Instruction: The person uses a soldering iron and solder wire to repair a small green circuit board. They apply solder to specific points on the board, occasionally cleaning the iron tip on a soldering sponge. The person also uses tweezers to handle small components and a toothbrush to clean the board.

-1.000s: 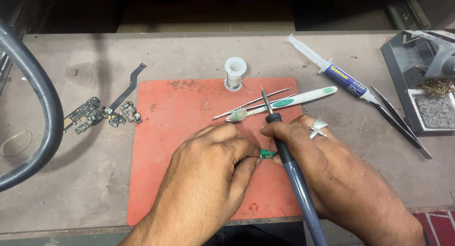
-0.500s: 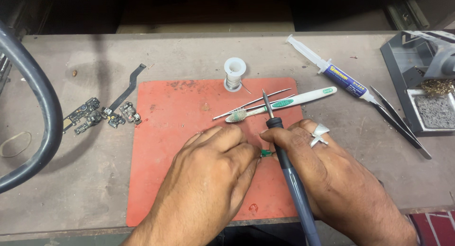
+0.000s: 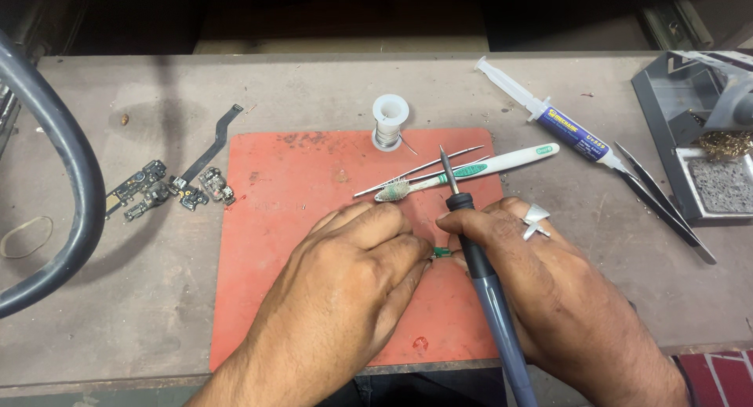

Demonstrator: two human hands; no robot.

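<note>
A: Green bit, tiny, between the two hands. That's the small green part, sitting on the red mat near its front edge, a bit right of mat centre.

B: Which hand has it?

A: Left hand fingertips come together on its left end, looks pinched, but the part is mostly hidden so can't swear to the grip. Right hand is just beside it on the right, fingers clamped round the soldering iron.

B: Iron pointing where?

A: Tip points away from the person, toward the back edge of the bench, not at the part. Long axis runs from front edge up & slightly left. Handle crosses just right of the part, nearly touching.

B: Part's own axis?

A: Too small to tell. The bit that shows reads roughly left-right, from left fingertips toward the iron.

B: Anything else near?

A: Toothbrush and tweezers lie on the mat behind the hands, both slanting up to the right. Solder spool at mat's back edge. Flux syringe toward back right of bench, black tweezers beside the iron stand at right edge. Loose board scraps left of the mat.
</note>
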